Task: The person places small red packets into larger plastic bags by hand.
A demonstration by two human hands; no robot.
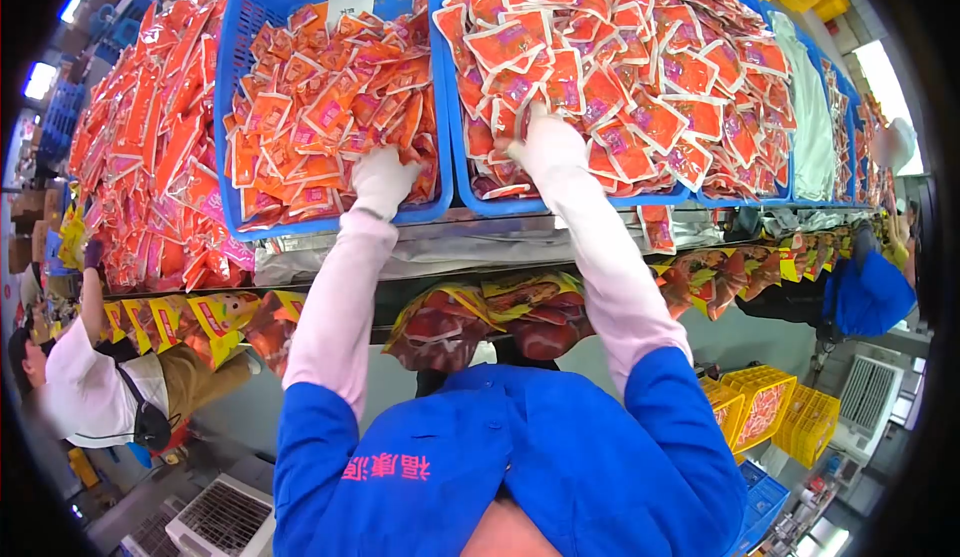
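My left hand [383, 183], in a white glove, is at the front right corner of a blue basket [340, 219] heaped with orange-red sachets [335, 107]. Its fingers are curled in against the pile, and what they hold is hidden. Over the front left part of a second blue basket [610, 200] is my right hand [552, 147], also gloved in white. Its thumb and fingers close around the edge of a red sachet [522, 125] on the heap. A white label [350, 7] stands at the back of the left basket.
Large filled red-and-yellow bags [440, 322] hang in a row along the front edge. More red packets [165, 127] are piled at the left. A person in a white shirt [95, 382] stands at left, another in blue [868, 292] at right. Yellow crates [765, 407] stand behind me.
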